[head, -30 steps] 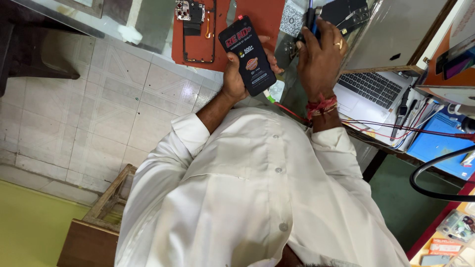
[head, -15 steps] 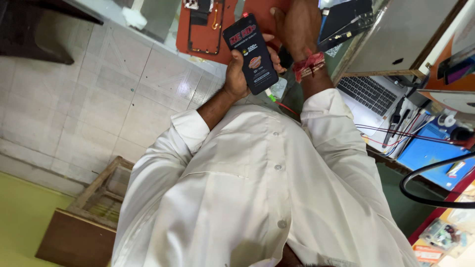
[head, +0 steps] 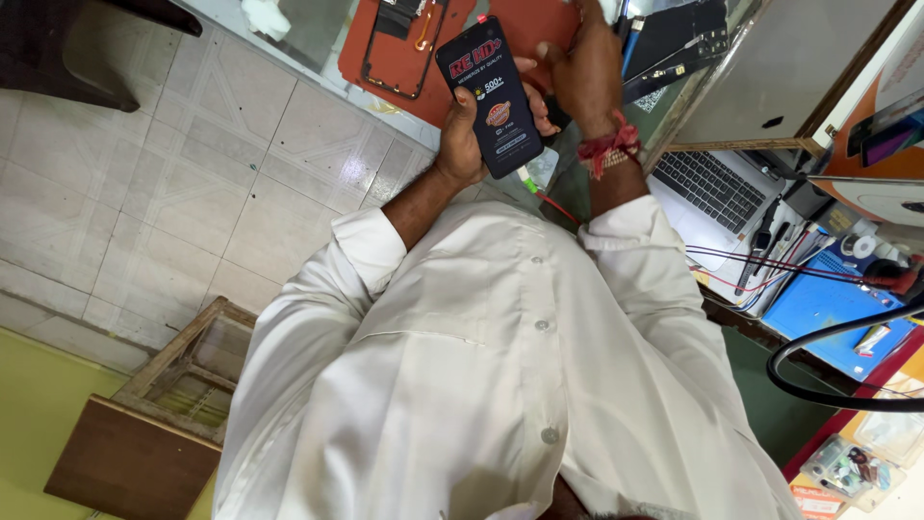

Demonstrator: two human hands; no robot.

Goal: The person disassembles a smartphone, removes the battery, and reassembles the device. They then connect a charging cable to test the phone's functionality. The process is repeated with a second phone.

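Right hand shifted left, grip unclear, left hand clamps black phone screen — printed protective film.

Person in a white shirt holding a dark phone panel above an orange work mat.

The left hand grips the dark phone panel from below, its printed face towards the camera. The right hand sits just beside the panel's upper right edge, a red thread band at the wrist. Beyond lies an orange mat on the surface, carrying an open phone frame. A laptop stands to the right, with a blue tray near it.
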